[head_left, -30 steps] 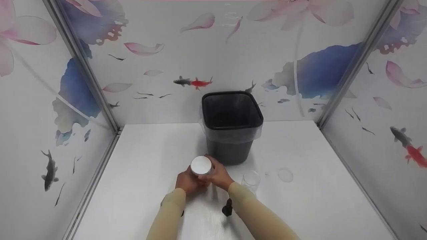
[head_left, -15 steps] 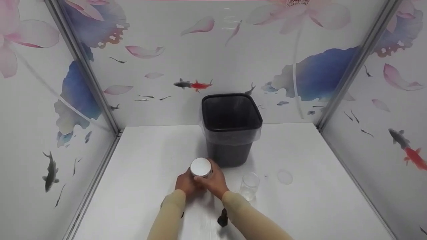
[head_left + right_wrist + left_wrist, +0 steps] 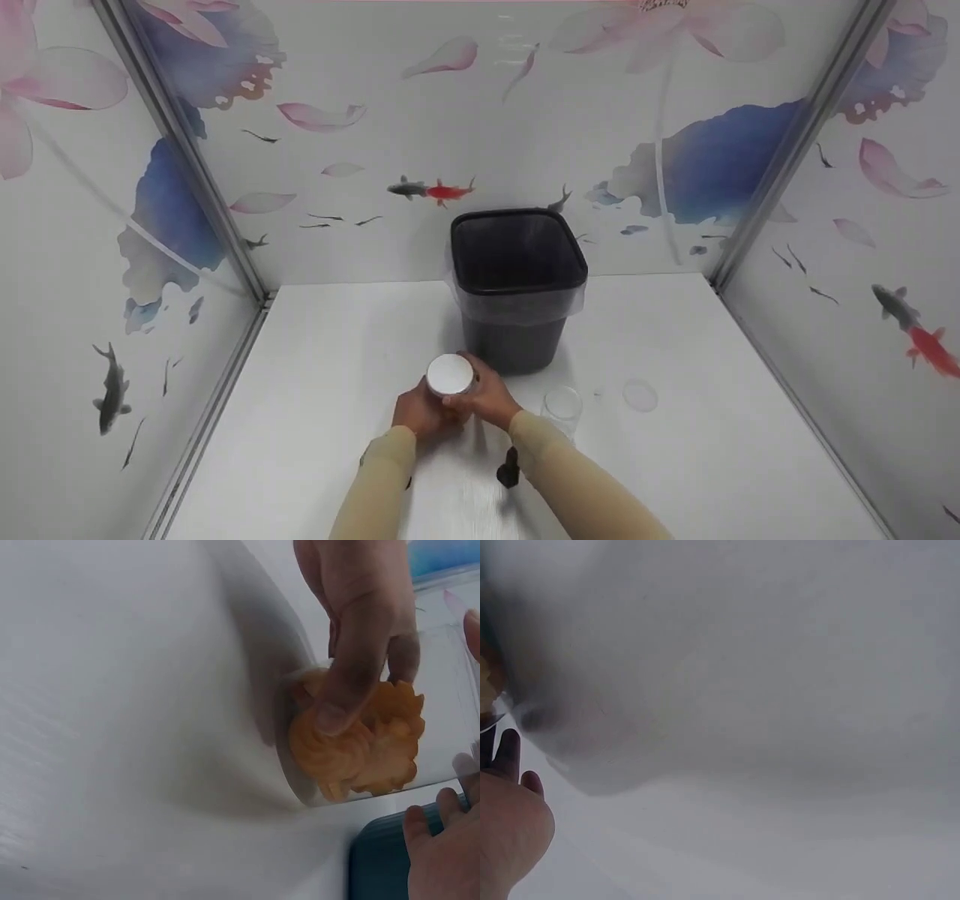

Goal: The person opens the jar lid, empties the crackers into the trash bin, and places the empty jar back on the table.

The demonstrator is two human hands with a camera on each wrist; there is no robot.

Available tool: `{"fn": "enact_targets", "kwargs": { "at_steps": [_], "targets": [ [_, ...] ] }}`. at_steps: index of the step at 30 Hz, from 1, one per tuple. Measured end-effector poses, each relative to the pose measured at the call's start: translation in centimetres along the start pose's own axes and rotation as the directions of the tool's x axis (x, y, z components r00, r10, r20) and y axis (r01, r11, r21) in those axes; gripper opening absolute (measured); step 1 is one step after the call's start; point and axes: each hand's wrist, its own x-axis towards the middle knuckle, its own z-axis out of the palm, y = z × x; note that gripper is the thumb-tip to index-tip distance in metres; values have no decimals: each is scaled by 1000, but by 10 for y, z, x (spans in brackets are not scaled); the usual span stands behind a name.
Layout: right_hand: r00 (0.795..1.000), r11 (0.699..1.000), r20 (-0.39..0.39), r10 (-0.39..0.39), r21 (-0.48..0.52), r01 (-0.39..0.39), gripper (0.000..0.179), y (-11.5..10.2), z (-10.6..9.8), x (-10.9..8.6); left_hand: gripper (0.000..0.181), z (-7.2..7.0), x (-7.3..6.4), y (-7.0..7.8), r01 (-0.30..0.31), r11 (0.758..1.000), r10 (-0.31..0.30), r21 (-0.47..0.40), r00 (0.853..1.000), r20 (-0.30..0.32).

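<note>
Two hands (image 3: 420, 411) (image 3: 492, 396) grip a clear jar (image 3: 436, 716) holding orange-brown cookies (image 3: 388, 748)

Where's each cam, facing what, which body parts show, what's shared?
Head: worn on the head, facing forward and down at the jar, table and bin; sleeved arms, left hand and right hand show.
Left wrist: on that wrist, facing mostly a pale surface, likely the table; a hand, probably the left, at lower left.
Right wrist: on that wrist, image turned sideways, facing the jar's side and the orange-brown pieces inside; parts of both hands show.
Shared: head and right wrist both show the jar, both hands and apparently the bin.
</note>
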Motion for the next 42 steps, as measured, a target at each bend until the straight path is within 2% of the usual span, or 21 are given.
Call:
{"fn": "enact_targets", "kwargs": {
  "at_steps": [4,12,16,20,25,28,30,32,37,42],
  "targets": [
    [1000,1000,-2,4,4,-4,95,-2,1,0,86,0,0,-1,1,1000,-2,-14,1000,-10],
    [986,1000,-163,24,1,-24,103,-7,17,-15,83,0,-1,-1,-44,999,44,15,998,-38],
    [980,1000,-196,17,1,-18,100,-6,19,-17,85,1,-1,-1,-38,999,38,0,999,-25],
    [987,1000,-158,16,-21,-19,99,-4,14,-16,88,3,-1,-1,-32,999,32,-12,999,-16],
    [999,1000,-50,-2,-9,2,95,0,2,-9,90,5,0,-1,-1,1000,1,-19,1000,3],
    [1000,1000,6,3,2,-4,94,0,-3,-5,91,6,0,-2,20,999,-20,-29,1000,9],
    [1000,1000,15,13,-2,-13,94,0,-3,-4,91,6,1,-3,21,999,-21,-33,1000,9],
    [1000,1000,-9,17,-13,-18,96,-1,-1,-5,91,6,0,-4,20,999,-19,-31,1000,13],
    [991,999,-131,37,-2,-38,102,-2,12,-15,85,2,-1,-2,-10,1000,10,-3,1000,-2],
    [980,1000,-200,13,-4,-14,100,-3,20,-17,81,1,0,-2,-20,1000,20,14,1000,-14]
  ]
}}
